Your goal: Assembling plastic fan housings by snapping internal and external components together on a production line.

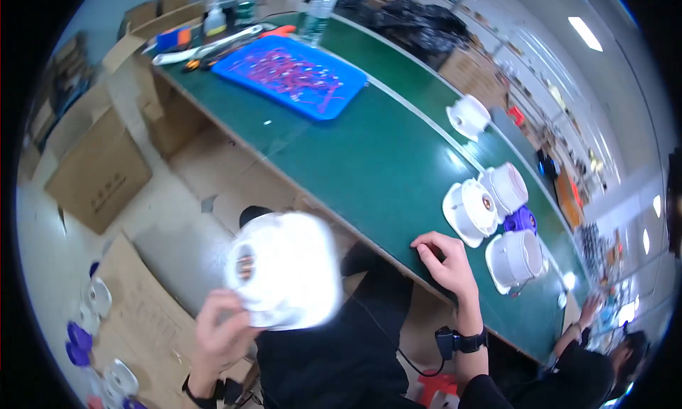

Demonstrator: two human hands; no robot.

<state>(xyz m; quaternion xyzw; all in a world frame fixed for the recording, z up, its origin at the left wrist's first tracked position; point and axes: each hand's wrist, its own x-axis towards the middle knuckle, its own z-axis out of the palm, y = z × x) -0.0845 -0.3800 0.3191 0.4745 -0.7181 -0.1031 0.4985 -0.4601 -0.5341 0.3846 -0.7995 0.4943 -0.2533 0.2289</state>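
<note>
My left hand grips a white plastic housing by its lower left edge, held up off the table in front of my body. The housing has a squarish flange and a round hub with a copper-coloured part inside; motion blurs it. My right hand rests at the near edge of the green table, fingers loosely bent and thumb apart, with nothing visible in it. Just beyond that hand stand similar white housings, one showing copper in its centre. A purple part sits among them.
A blue tray of small pink-red pieces lies at the far left of the table, beside tools and a clear bottle. Another white housing stands farther back. Cardboard boxes occupy the left floor. A co-worker sits at right.
</note>
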